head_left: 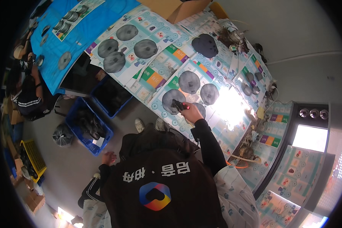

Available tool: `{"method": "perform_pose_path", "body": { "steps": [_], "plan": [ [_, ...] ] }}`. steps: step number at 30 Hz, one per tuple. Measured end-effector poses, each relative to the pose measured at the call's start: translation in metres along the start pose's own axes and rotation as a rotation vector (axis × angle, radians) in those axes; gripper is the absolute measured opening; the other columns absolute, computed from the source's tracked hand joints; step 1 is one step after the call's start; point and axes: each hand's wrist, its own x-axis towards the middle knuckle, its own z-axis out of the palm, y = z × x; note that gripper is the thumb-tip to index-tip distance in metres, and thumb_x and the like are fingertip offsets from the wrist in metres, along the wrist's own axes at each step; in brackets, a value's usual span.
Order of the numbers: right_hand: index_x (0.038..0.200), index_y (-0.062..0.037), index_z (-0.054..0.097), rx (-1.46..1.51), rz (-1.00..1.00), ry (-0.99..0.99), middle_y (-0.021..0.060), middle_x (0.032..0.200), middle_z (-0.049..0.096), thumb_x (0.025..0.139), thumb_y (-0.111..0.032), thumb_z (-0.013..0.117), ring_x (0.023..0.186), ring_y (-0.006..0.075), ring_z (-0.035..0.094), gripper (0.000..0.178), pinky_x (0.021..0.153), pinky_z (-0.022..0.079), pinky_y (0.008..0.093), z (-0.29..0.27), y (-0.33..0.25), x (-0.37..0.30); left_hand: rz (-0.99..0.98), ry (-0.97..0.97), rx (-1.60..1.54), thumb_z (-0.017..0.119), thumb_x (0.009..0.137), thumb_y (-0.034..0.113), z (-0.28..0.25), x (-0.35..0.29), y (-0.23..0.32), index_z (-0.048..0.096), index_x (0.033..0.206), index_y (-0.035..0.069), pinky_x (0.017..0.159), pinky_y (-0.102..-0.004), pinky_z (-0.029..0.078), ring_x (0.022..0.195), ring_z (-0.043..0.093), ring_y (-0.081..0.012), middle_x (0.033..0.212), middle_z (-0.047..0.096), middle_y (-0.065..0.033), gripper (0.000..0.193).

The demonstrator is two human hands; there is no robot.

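My right hand [193, 113] is closed around a small black hand tool [177, 105] with a bright red spot near the grip. The tool's tip lies over a grey round disc [170, 99] on the table. Beside it lie another grey disc [189, 82], a third disc [209, 94] and one partly hidden by my hand [200, 109]. My left hand [109, 158] hangs low by my side, away from the table; its fingers look loosely apart and hold nothing visible.
Printed sheets cover the table [161, 68], with more grey discs [145, 48] at the far left and a dark lumpy piece [205, 45] at the back. Blue crates [104, 142] stand on the floor to the left. A person [28, 93] works at a blue-covered table [97, 19].
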Motion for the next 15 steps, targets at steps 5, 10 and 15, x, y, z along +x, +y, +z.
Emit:
{"method": "perform_pose_path", "body": {
  "steps": [5, 10, 15],
  "plan": [
    [0.109, -0.0025, 0.07, -0.021, -0.084, 0.311, 0.0222, 0.086, 0.071, 0.074, -0.016, 0.071, 0.084, 0.0395, 0.071, 0.038, 0.077, 0.053, 0.0457, 0.003, 0.005, 0.017, 0.027, -0.049, 0.048, 0.055, 0.102, 0.026, -0.002, 0.0, -0.001, 0.063, 0.124, 0.006, 0.061, -0.0315, 0.053, 0.077, 0.074, -0.0214, 0.097, 0.076, -0.0117, 0.031],
    [0.11, -0.0042, 0.07, -0.084, 0.04, 0.4, 0.0307, 0.096, 0.068, 0.083, -0.019, 0.061, 0.098, 0.0499, 0.065, 0.033, 0.082, 0.05, 0.055, -0.012, 0.012, 0.005, 0.021, -0.062, 0.007, 0.056, 0.101, 0.026, -0.002, -0.001, 0.003, 0.062, 0.123, 0.007, 0.06, -0.0321, 0.054, 0.077, 0.074, -0.0218, 0.098, 0.076, -0.0114, 0.03],
    [0.116, -0.0039, 0.071, -0.094, 0.07, 0.46, 0.0305, 0.097, 0.069, 0.084, -0.019, 0.061, 0.099, 0.05, 0.065, 0.036, 0.084, 0.051, 0.0527, -0.007, 0.035, -0.022, -0.039, -0.07, 0.094, 0.057, 0.101, 0.026, 0.004, 0.011, 0.013, 0.062, 0.122, 0.006, 0.058, -0.0317, 0.055, 0.074, 0.073, -0.0218, 0.097, 0.076, -0.0117, 0.03]
  ]
}}
